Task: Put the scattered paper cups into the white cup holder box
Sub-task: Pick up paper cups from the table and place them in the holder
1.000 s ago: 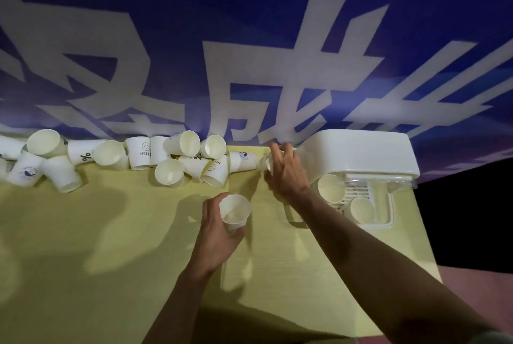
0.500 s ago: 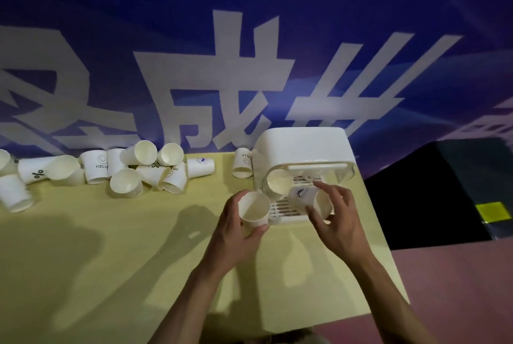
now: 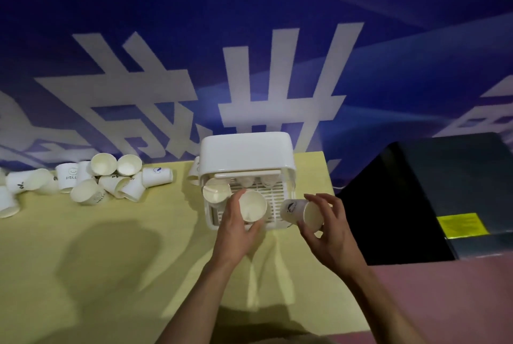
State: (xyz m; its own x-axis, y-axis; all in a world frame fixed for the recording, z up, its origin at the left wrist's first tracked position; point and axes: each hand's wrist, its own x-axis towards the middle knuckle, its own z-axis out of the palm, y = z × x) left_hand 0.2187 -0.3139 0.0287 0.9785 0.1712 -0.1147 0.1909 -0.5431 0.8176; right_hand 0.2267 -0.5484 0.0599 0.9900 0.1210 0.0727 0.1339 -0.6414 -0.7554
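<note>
we noted the left hand [image 3: 236,228], fingers curled round a plain white paper cup [image 3: 252,205], had advanced over the white plastic cup holder box [image 3: 245,153] at the yellow table's [image 3: 111,260] far edge. the right hand [image 3: 327,228] gripped a logo-printed paper cup [image 3: 301,211], now withdrawn beside the box. more scattered paper cups [image 3: 91,179] remained along the far edge.
</note>
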